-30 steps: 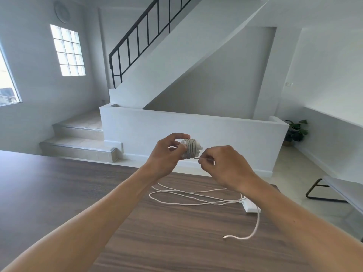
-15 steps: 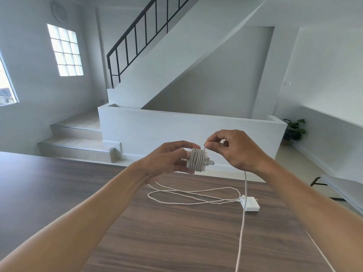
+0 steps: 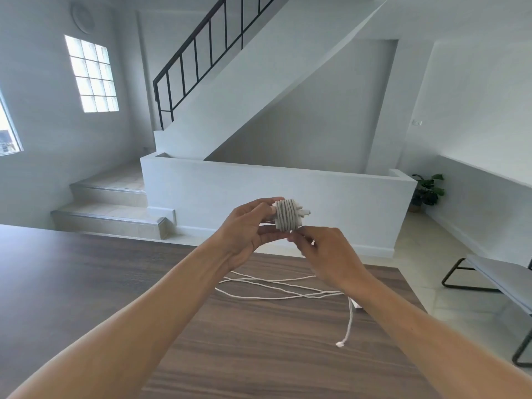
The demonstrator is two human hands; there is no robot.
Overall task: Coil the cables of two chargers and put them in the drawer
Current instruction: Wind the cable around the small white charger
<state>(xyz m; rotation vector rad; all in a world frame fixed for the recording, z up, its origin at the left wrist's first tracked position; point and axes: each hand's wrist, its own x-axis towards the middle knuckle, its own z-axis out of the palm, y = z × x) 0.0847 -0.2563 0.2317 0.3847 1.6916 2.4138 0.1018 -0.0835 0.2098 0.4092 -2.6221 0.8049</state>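
Head view: the left hand (image 3: 247,226) is gripping the first charger (image 3: 302,212) by one end, with the thumb on top and the fingers curled underneath. This appears to be leaving the body free as a spool and the plug pins pointing away to the right. The first cable (image 3: 285,216) is sitting around that body in tight, side-by-side turns. The assembly is being held in the air above the far edge of the table (image 3: 86,283), probably so the remaining slack can hang clear. The right hand (image 3: 325,254) is positioned just below the coil, wrist bent and knuckles facing the camera. Its fingertips (image 3: 296,239) are closed together against the underside of the turns, apparently pinching the strand to feed it, though the strand itself is hidden there. A free connector end (image 3: 340,344) is lying near the right edge of the table. The second cable (image 3: 276,286) is lying in loose, uncoiled loops near the far right corner. The second charger (image 3: 357,305) is mostly hidden behind the right forearm. No drawer is in view. Judgement: winding of the first cable is nearly complete.
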